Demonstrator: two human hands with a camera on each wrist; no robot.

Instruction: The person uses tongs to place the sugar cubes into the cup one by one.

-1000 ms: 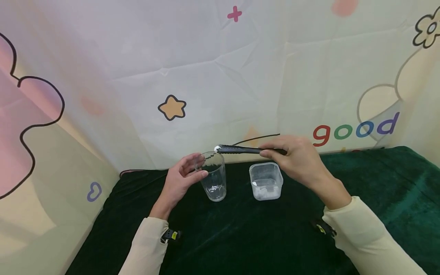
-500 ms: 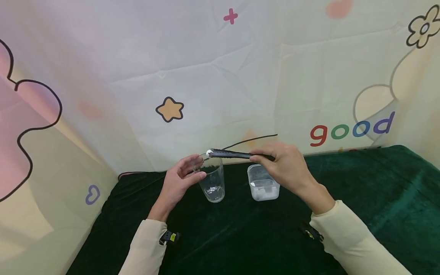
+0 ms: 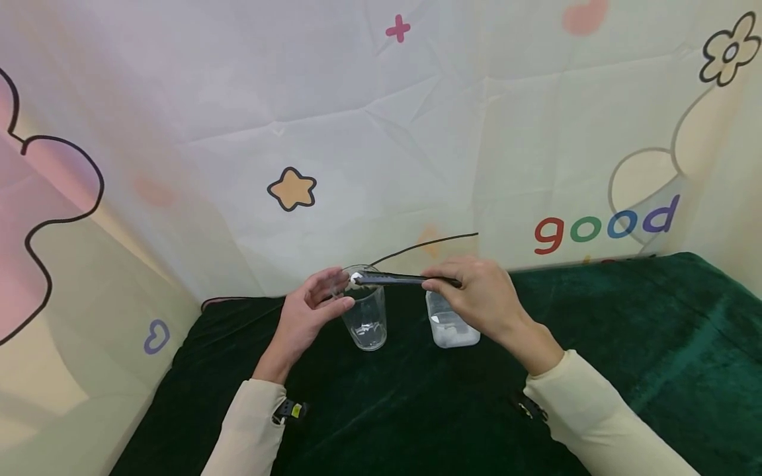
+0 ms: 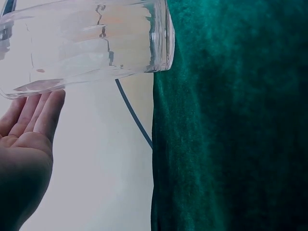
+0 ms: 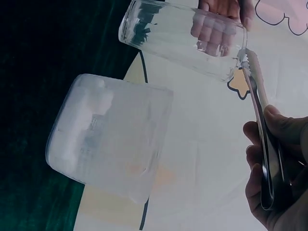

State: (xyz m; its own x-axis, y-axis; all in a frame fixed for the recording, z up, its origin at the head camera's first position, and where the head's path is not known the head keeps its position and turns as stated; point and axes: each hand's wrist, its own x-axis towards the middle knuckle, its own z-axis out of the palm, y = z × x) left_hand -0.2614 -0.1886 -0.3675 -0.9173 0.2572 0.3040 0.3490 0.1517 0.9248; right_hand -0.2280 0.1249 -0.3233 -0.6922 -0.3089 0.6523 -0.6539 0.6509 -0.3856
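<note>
A clear drinking glass (image 3: 368, 324) stands upright on dark green cloth. My left hand (image 3: 302, 324) holds it near the rim, the thumb on the near side and the fingers around the left and back. Between the thumb and fingers of my right hand (image 3: 491, 301) is a pair of metal tongs (image 5: 264, 130), held nearly level in the head view. Their toothed tips are right at the glass's rim and pinch a small white piece (image 3: 356, 277). To the right, a clear plastic container (image 5: 134, 120) sits partly behind the right hand in the head view, with whitish pieces at its bottom.
Green velvety cloth (image 3: 357, 423) covers the table. A pale printed curtain (image 3: 381, 165) rises close behind the glass and container. More cloth (image 3: 643, 344) stretches out to the right of the right hand.
My right hand has moved left and slightly down, bringing the tongs' tips and white piece from above the glass's right rim to its opening. The left hand and glass stay nearly in place.
</note>
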